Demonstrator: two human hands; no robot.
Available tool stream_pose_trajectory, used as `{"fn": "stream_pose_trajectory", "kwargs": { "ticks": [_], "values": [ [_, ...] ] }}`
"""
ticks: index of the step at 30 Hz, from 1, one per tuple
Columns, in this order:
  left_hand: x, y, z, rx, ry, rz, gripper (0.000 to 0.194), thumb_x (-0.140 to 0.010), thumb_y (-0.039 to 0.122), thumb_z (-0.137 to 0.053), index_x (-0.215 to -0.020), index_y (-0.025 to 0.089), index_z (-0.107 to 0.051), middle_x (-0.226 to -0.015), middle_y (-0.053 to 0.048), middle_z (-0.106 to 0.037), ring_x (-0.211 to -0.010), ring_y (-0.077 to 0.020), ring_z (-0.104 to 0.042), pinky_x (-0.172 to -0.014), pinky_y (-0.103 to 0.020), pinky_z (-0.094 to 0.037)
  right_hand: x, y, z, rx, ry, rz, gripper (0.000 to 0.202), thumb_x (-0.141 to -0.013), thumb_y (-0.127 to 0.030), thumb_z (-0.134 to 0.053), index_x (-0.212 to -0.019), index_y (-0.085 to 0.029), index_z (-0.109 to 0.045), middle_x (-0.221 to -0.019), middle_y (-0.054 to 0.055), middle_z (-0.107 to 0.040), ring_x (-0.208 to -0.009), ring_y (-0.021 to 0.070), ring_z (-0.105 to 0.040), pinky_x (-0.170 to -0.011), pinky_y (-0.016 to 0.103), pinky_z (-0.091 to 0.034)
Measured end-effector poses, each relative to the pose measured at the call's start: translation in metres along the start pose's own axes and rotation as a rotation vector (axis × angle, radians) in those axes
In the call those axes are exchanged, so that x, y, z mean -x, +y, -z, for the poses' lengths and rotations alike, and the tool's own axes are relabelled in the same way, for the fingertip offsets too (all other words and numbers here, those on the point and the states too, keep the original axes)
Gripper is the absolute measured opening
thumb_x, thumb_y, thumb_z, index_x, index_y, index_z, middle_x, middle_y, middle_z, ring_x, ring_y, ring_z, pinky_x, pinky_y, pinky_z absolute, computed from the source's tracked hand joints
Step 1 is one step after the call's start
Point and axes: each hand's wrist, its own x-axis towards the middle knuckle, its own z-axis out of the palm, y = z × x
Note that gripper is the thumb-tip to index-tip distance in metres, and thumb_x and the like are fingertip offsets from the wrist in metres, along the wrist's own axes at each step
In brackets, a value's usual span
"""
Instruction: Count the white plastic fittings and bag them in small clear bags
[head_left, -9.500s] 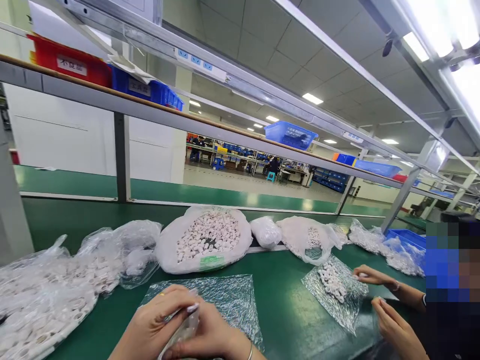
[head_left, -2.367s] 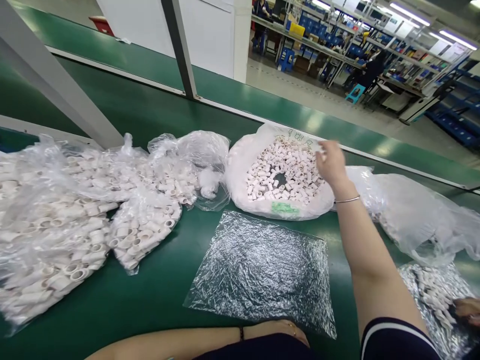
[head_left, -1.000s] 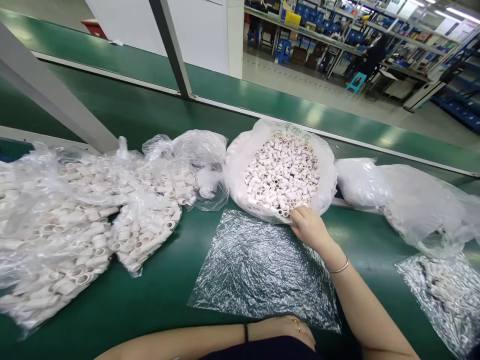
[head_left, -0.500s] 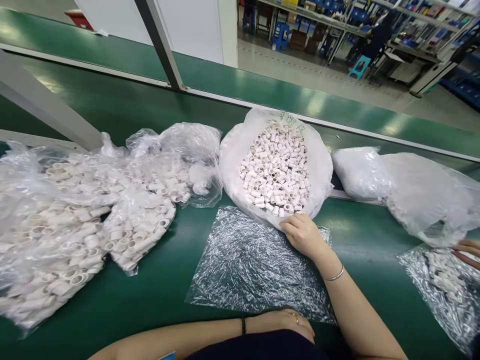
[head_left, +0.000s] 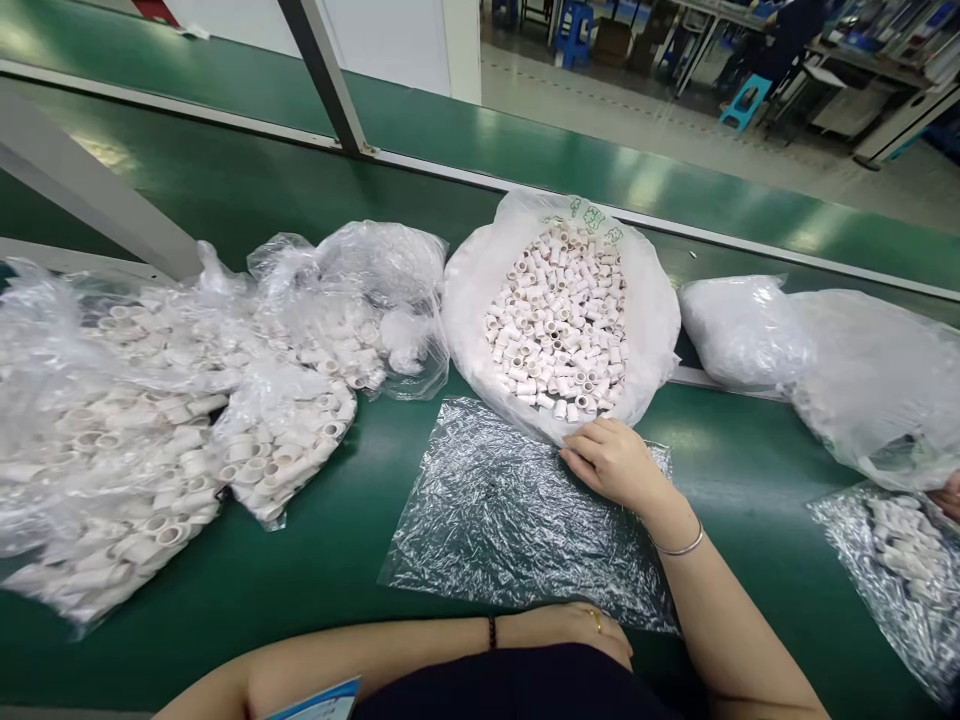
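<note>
An opened white plastic bag [head_left: 466,310] with its rim rolled back holds many short white tube fittings [head_left: 559,325]. My right hand [head_left: 611,462], with a bangle at the wrist, has its fingers curled on the bag's near rim; the fingertips are partly hidden. Beneath that hand and nearer me, a clear crinkled plastic sheet or flat bag [head_left: 517,520] lies on the green table. My left hand [head_left: 574,630], wearing a ring, lies flat against my front at the table's edge, fingers stretched to the right and holding nothing.
Clear bags of larger white tube pieces [head_left: 127,510] cover the left side, with a smaller bag [head_left: 289,450] beside them. To the right lie a stuffed white bag [head_left: 742,330], another white bag [head_left: 877,370] and small white pieces on plastic [head_left: 911,545]. Another person's hand [head_left: 949,497] shows there.
The view has tipped slightly downward. My hands keep nearly the same place and pose. The other person's hand at the right edge has drawn back and shows less.
</note>
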Motion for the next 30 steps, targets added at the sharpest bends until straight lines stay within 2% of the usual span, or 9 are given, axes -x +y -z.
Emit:
{"fn": "stream_pose_trajectory", "kwargs": {
  "ticks": [3, 7, 12, 14, 16, 22, 25, 28, 30],
  "values": [
    [-0.001, -0.004, -0.001, -0.019, 0.015, -0.032, 0.055, -0.095, 0.051, -0.031, -0.125, 0.012, -0.057, -0.140, -0.015, -0.055, -0.134, -0.0204, -0.049, -0.115, -0.021, -0.024, -0.002, 0.002, 0.002, -0.035, -0.039, -0.155, 0.045, -0.102, -0.032, -0.034, -0.081, -0.017, -0.071, -0.077, 0.007, -0.069, -0.072, 0.0176, -0.061, -0.065, 0.030, -0.041],
    [-0.006, -0.009, -0.002, -0.032, 0.010, -0.087, 0.065, -0.092, 0.059, -0.029, -0.119, 0.009, -0.060, -0.133, -0.018, -0.059, -0.131, -0.0219, -0.053, -0.111, -0.019, -0.030, -0.016, 0.008, 0.012, -0.126, -0.201, -0.421, 0.039, -0.102, -0.033, -0.033, -0.105, -0.021, -0.070, -0.081, 0.004, -0.074, -0.071, 0.0176, -0.066, -0.061, 0.028, -0.042],
    [-0.009, -0.011, -0.002, -0.054, 0.019, -0.125, 0.063, -0.094, 0.057, -0.028, -0.114, 0.007, -0.060, -0.129, -0.021, -0.061, -0.128, -0.0237, -0.055, -0.110, -0.019, -0.034, -0.055, 0.009, 0.021, -0.068, -0.389, -0.320, 0.044, -0.098, -0.033, -0.038, -0.140, -0.026, -0.051, -0.099, 0.007, -0.075, -0.079, 0.0223, -0.068, -0.063, 0.032, -0.044],
    [-0.008, -0.011, -0.001, -0.063, 0.025, -0.132, 0.061, -0.095, 0.057, -0.028, -0.114, 0.009, -0.060, -0.128, -0.020, -0.062, -0.127, -0.0230, -0.057, -0.109, -0.019, -0.035, -0.069, 0.012, 0.022, -0.060, -0.404, -0.350, 0.048, -0.097, -0.032, -0.038, -0.143, -0.025, -0.047, -0.098, 0.009, -0.074, -0.080, 0.0235, -0.068, -0.063, 0.032, -0.044],
    [-0.007, -0.011, -0.001, -0.073, 0.033, -0.138, 0.059, -0.096, 0.057, -0.028, -0.115, 0.011, -0.059, -0.129, -0.018, -0.062, -0.126, -0.0221, -0.057, -0.109, -0.019, -0.035, -0.077, 0.019, 0.022, -0.024, -0.373, -0.456, 0.048, -0.096, -0.031, -0.039, -0.143, -0.024, -0.046, -0.096, 0.010, -0.074, -0.083, 0.0252, -0.068, -0.064, 0.032, -0.044],
    [-0.007, -0.016, -0.006, -0.098, 0.078, -0.131, 0.054, -0.097, 0.054, -0.027, -0.113, 0.013, -0.059, -0.129, -0.016, -0.062, -0.126, -0.0215, -0.057, -0.110, -0.020, -0.033, -0.078, 0.032, 0.033, 0.163, -0.333, -0.684, 0.045, -0.097, -0.033, -0.041, -0.139, -0.020, -0.046, -0.100, 0.014, -0.072, -0.087, 0.0305, -0.067, -0.066, 0.035, -0.045],
    [-0.007, -0.016, -0.007, -0.082, 0.088, -0.136, 0.054, -0.097, 0.052, -0.028, -0.115, 0.012, -0.060, -0.130, -0.018, -0.061, -0.128, -0.0212, -0.056, -0.111, -0.020, -0.032, -0.088, 0.015, 0.034, 0.212, -0.192, -0.591, 0.040, -0.098, -0.032, -0.038, -0.132, -0.016, -0.052, -0.106, 0.016, -0.069, -0.091, 0.0296, -0.065, -0.067, 0.035, -0.048],
    [-0.007, -0.016, -0.005, -0.042, 0.073, -0.159, 0.057, -0.095, 0.054, -0.033, -0.115, 0.008, -0.061, -0.130, -0.020, -0.061, -0.130, -0.0224, -0.054, -0.111, -0.019, -0.033, -0.114, -0.007, 0.022, 0.198, -0.119, -0.239, 0.036, -0.098, -0.025, -0.037, -0.126, -0.016, -0.059, -0.126, 0.017, -0.060, -0.115, 0.0302, -0.056, -0.086, 0.040, -0.050],
    [-0.007, -0.015, -0.003, -0.006, 0.071, -0.174, 0.061, -0.095, 0.054, -0.032, -0.116, 0.005, -0.061, -0.127, -0.021, -0.062, -0.130, -0.0233, -0.054, -0.110, -0.019, -0.035, -0.135, -0.012, 0.010, 0.206, -0.116, -0.035, 0.035, -0.098, -0.023, -0.038, -0.124, -0.017, -0.060, -0.143, 0.015, -0.049, -0.134, 0.0315, -0.041, -0.106, 0.048, -0.040]
  ]
}}
